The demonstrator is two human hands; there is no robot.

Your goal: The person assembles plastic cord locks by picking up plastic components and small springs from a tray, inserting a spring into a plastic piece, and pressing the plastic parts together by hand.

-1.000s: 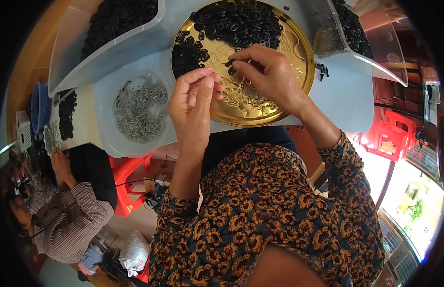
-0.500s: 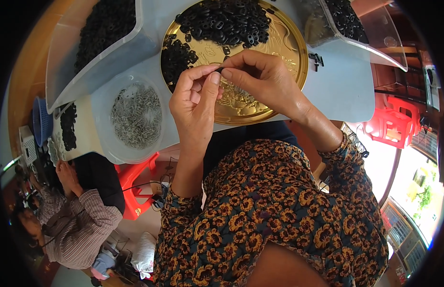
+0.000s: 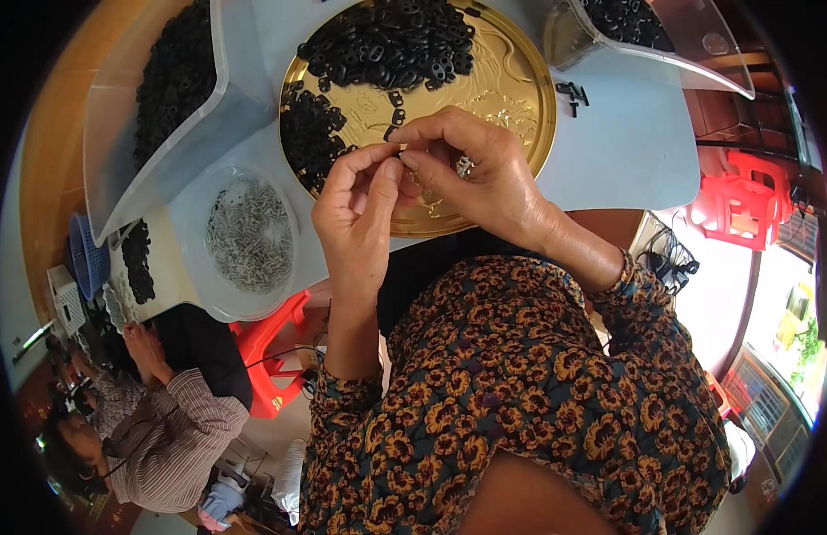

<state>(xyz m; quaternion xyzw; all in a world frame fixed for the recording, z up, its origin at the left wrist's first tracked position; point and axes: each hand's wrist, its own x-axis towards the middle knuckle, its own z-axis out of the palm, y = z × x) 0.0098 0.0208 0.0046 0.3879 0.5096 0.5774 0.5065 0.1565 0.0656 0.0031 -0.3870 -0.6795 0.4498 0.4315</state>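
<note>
My left hand (image 3: 355, 205) and my right hand (image 3: 489, 174) meet over the near side of a round gold tray (image 3: 529, 160). Thumbs and forefingers of both pinch together at a tiny dark part (image 3: 401, 152), mostly hidden by the fingertips. On the tray lies a large heap of black oval plastic pieces (image 3: 386, 45) with holes. A second heap of smaller black pieces (image 3: 311, 134) sits at its left, and a few trail toward my fingers. Silver bits (image 3: 465, 167) show in the gap of my right hand; whether they lie in it or on the tray, I cannot tell.
A clear bowl of small silver metal pins (image 3: 248, 236) stands left of the tray. Clear bins of black pieces (image 3: 177, 80) flank it left and right (image 3: 632, 22). Loose black parts (image 3: 574, 96) lie on the table. Another person (image 3: 177, 419) sits at left; red stools (image 3: 739, 201) stand around.
The view has shifted, so the tray and bins sit farther left in it. My hands stay pinched together; the black part between them shows less than before.
</note>
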